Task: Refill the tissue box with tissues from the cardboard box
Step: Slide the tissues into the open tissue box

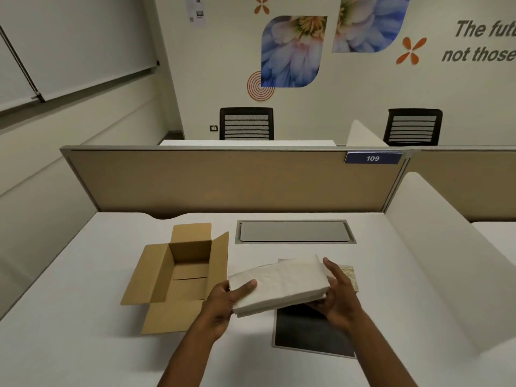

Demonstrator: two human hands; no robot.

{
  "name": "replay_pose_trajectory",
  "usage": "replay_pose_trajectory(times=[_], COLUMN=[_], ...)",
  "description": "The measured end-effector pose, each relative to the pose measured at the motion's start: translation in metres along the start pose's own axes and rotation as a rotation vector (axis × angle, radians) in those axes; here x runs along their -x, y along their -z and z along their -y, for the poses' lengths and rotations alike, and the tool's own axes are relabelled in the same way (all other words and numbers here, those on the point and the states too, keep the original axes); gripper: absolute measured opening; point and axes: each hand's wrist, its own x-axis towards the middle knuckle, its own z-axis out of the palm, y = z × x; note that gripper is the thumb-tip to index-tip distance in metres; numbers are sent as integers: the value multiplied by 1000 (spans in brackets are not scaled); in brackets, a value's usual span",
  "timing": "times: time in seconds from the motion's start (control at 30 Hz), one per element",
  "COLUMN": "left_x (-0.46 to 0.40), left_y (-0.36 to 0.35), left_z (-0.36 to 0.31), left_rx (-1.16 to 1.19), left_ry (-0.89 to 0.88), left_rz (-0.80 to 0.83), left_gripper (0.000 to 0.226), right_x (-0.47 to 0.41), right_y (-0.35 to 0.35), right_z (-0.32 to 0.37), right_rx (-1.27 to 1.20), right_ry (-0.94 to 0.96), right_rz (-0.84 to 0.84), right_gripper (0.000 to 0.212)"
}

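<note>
A thick white stack of tissues [282, 286] hangs above the desk, gripped at both ends. My left hand [223, 301] clamps its left end, thumb on top. My right hand [339, 291] grips the right end. Under the stack lies the open tissue box [312, 335], dark inside, with a patterned part [349, 275] showing behind my right hand; most of it is hidden by the stack. To the left stands the brown cardboard box [178, 275], flaps spread open, its inside showing no tissues.
The white desk [83, 344] has a grey cable hatch [293, 231] at the back. A tan partition [223, 180] closes the far edge and a white divider [446, 261] the right side. Two black chairs stand beyond.
</note>
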Motion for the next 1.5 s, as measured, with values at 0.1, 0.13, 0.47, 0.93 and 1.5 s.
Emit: replay_pose_trajectory(times=[0.1,0.13,0.47,0.93,1.5], left_x=[-1,0,-3,-30,-78], left_y=[-8,-13,-33,-54,-93], left_z=[14,21,58,99,102], left_rx=[4,-8,-119,-263,-416], left_ry=[101,127,220,202,106], left_rz=[28,29,91,28,-2], left_gripper=[74,74,52,34,49], right_x=[1,2,7,-2,-43], right_y=[23,26,65,104,125], right_z=[0,-3,-32,-65,-44], right_rx=[127,162,280,232,356], right_ry=[-54,-57,-178,-131,-77], right_rz=[14,-17,-118,-224,-384], right_gripper=[77,74,74,49,43])
